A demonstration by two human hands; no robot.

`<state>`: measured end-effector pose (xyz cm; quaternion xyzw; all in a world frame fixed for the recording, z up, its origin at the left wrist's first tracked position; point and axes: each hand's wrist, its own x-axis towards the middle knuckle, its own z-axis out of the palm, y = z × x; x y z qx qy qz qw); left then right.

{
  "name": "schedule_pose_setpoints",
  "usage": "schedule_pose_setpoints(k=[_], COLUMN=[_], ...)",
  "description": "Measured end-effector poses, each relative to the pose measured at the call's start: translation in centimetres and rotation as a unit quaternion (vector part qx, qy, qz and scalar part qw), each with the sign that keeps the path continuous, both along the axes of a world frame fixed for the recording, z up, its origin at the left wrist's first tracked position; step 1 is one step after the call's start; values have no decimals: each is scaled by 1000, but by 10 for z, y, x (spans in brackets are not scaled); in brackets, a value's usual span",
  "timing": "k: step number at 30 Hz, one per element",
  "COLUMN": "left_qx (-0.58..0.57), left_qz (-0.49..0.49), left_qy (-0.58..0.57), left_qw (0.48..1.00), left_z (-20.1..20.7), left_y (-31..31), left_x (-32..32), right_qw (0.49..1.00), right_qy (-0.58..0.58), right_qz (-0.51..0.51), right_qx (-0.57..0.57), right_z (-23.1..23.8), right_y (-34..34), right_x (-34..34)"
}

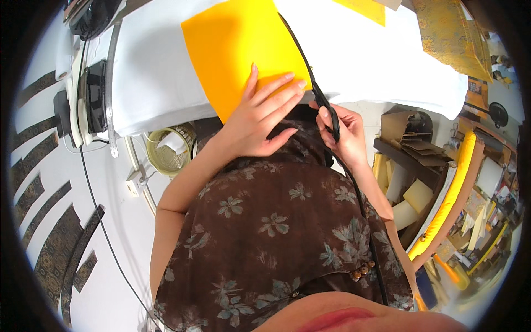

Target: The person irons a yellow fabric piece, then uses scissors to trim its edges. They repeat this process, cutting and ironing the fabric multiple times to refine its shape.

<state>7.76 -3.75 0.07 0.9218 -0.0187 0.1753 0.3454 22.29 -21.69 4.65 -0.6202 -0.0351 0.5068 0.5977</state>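
White floor [119,224] all around, with dark, gold-patterned strips [55,252] scattered along the left. Across the top, a long table draped in smooth white cloth [149,61]. Below it, a dark-brown garment with pale flowers [276,224], worn by the person and filling the lower middle. At the right, brown cardboard pieces [434,152] beside a long, curving, bright-yellow band [467,160]; above, at the far end of the table, gold brocade-like panels [451,36].

On the cloth, left of centre, a large, flat, bright-yellow sheet [232,52], with its lower-left corner reaching over the near table edge. To the left below the table, a round, yellow-green openwork basket [152,143] with crumpled white paper [174,143] inside.

Over the sheet's lower-right part, the left hand [257,119], palm down, fingers spread and laid flat, gripping nothing; thumb off the sheet, just below its edge. Just outside the same corner, the right hand [347,133], closed around a slim black tool [335,124], handle held between thumb and fingers, upper end right beside the sheet's corner. Onward from there, a thin black strip [300,48] along the sheet's right edge; cannot tell it apart from the tool.
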Motion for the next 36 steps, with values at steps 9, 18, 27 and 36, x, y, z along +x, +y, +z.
schedule_pose_setpoints(k=[9,18,27,36], left_qx=[-8,-18,-15,-7], left_qz=[-20,-38,-48,-43], left_qy=[-2,-7,-14,-22], left_qw=[1000,999,999,999], left_z=[5,1,2,0], left_y=[-5,-8,-6,-7], left_x=[3,2,1,0], right_qw=[999,999,999,998], right_qy=[16,14,14,4], right_qz=[-16,-25,-33,-43], right_qx=[31,24,30,38], right_z=[-3,-4,-4,-1], right_y=[2,10,18,25], right_x=[3,6,13,9])
